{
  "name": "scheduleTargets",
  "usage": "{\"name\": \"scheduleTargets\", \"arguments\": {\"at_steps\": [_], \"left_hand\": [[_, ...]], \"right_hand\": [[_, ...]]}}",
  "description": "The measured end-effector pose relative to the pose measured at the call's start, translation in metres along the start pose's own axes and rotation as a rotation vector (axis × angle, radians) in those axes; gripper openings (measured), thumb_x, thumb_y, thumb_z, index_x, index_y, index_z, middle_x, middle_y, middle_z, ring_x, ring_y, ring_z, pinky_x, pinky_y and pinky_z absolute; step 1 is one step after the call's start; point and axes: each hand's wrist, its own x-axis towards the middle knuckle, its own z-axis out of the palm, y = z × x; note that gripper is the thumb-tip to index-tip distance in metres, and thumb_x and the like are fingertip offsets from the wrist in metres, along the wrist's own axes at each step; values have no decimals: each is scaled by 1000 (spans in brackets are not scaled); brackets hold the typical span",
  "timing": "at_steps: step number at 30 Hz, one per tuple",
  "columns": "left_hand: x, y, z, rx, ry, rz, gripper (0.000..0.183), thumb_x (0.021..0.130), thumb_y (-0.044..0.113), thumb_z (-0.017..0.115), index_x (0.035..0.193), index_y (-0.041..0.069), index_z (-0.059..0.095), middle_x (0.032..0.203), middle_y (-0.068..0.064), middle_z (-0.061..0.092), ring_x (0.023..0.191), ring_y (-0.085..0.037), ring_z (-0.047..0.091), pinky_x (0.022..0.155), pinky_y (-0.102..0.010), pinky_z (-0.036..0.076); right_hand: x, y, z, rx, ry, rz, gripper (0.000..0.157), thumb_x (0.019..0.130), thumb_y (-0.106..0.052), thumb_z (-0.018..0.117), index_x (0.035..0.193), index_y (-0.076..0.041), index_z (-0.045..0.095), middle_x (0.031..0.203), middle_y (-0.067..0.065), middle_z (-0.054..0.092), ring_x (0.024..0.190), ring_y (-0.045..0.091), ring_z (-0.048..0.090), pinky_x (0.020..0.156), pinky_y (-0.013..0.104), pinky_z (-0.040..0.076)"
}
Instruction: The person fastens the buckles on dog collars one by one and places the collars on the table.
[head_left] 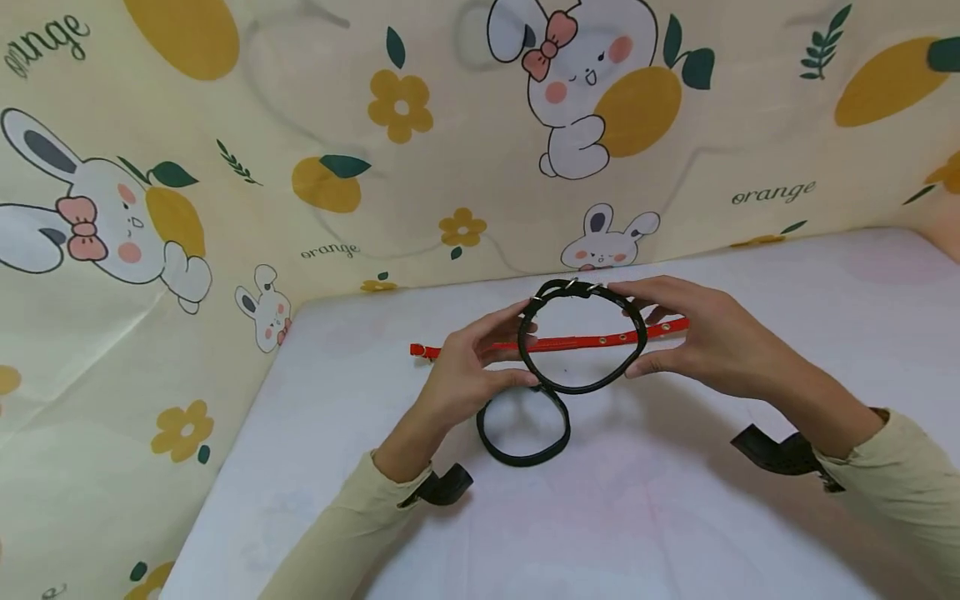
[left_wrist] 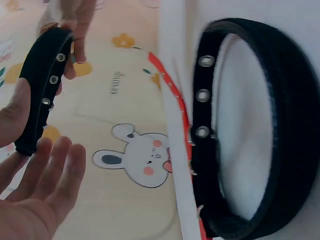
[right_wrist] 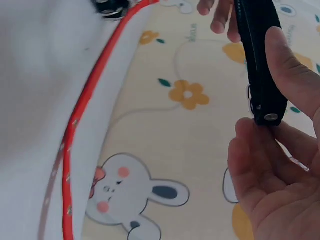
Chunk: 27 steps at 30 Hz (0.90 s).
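Note:
A black collar (head_left: 577,390), buckled into a loop, is held up between my two hands. My left hand (head_left: 468,367) grips its left side with thumb and fingers. On its right side, my right hand (head_left: 720,342) pinches it between thumb and fingers. Metal eyelets show along the held collar (left_wrist: 42,75) in the left wrist view. A second, smaller-looking black collar (head_left: 525,460), also closed in a loop, stands on the table just below. Behind the hands a red collar (head_left: 570,342) lies stretched out, partly covered by the left hand.
The white table (head_left: 600,517) meets a cream cloth (head_left: 420,183) printed with rabbits, flowers and oranges at the back and left. Black straps (head_left: 780,450) hang at both wrists, beside the beige sleeves (head_left: 900,483).

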Motion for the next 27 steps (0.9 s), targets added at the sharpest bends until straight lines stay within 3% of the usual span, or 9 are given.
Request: {"name": "scheduleTargets", "arguments": {"at_steps": [4, 10, 19, 23, 27], "left_hand": [[7, -1, 4, 151, 15, 28, 82, 71, 3, 87, 144, 23, 54, 124, -7, 65, 109, -26, 69, 98, -28, 54], [15, -4, 14, 320, -15, -22, 76, 71, 12, 89, 140, 20, 58, 126, 1, 62, 111, -16, 66, 93, -28, 56], [17, -17, 28, 555, -126, -1, 72, 69, 26, 92, 134, 16, 63, 113, -2, 70, 106, -21, 61, 84, -24, 51], [15, -20, 34, 654, -151, 14, 70, 68, 31, 93, 131, 17, 66, 109, 1, 72, 101, -18, 53, 80, -23, 44], [15, -24, 42, 727, -180, -30, 72, 68, 39, 91, 132, 17, 65, 107, 4, 69, 103, -15, 49, 79, -21, 43]], "right_hand": [[-2, 8, -2, 6, -11, 13, 89, 64, -30, 94, 143, -31, 53, 134, -2, 63, 104, 20, 63, 81, 36, 51], [-12, 21, -2, 32, -80, 58, 86, 66, -41, 91, 142, -32, 53, 137, -1, 61, 112, 27, 61, 88, 47, 48], [-31, 42, 9, -26, -143, 11, 83, 69, -52, 87, 142, -31, 53, 133, -5, 64, 105, 19, 58, 82, 34, 48], [-35, 49, 17, 9, -177, 25, 81, 68, -53, 86, 140, -31, 55, 133, -4, 64, 108, 22, 59, 83, 40, 50], [-37, 53, 21, 9, -233, 100, 83, 67, -54, 87, 140, -28, 55, 136, 1, 60, 116, 31, 57, 88, 52, 51]]}}
